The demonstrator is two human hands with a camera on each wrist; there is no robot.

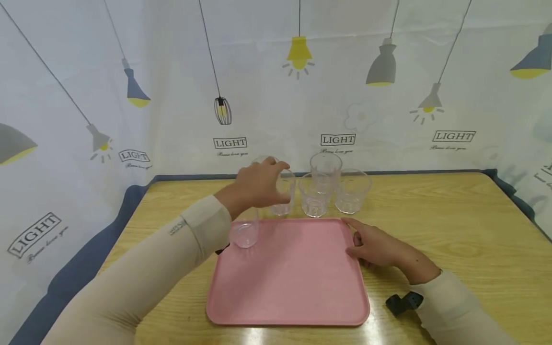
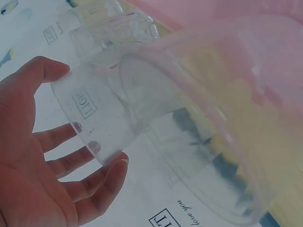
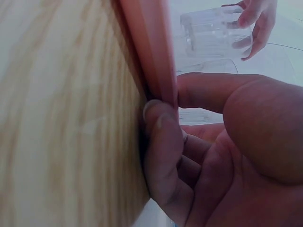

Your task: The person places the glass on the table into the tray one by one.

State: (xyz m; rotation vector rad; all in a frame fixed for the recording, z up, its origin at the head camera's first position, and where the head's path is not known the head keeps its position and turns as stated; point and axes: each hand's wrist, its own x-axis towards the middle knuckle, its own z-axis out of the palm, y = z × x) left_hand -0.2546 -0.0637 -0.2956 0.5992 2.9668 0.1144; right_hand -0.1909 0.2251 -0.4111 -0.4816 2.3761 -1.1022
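My left hand (image 1: 258, 184) reaches over the row of glasses, with its thumb and fingers curved around the rim of a clear drinking glass (image 1: 283, 207). In the left wrist view, fingertips show through the wall of that glass (image 2: 90, 104). A pink tray (image 1: 293, 278) lies flat on the table. Its right edge, near the far corner, is pinched by my right hand (image 1: 379, 244). From the right wrist the tray edge (image 3: 158, 52) passes between the thumb and the curled fingers. One glass (image 1: 244, 235) stands at the tray's far left corner, partly behind the left forearm.
Several more clear glasses, including a front one (image 1: 314, 203) and a right one (image 1: 351, 194), stand close together behind the tray. The wooden table (image 1: 448, 220) ends at a patterned cloth backdrop (image 1: 276, 86). A black device (image 1: 404, 303) sits by the right cuff.
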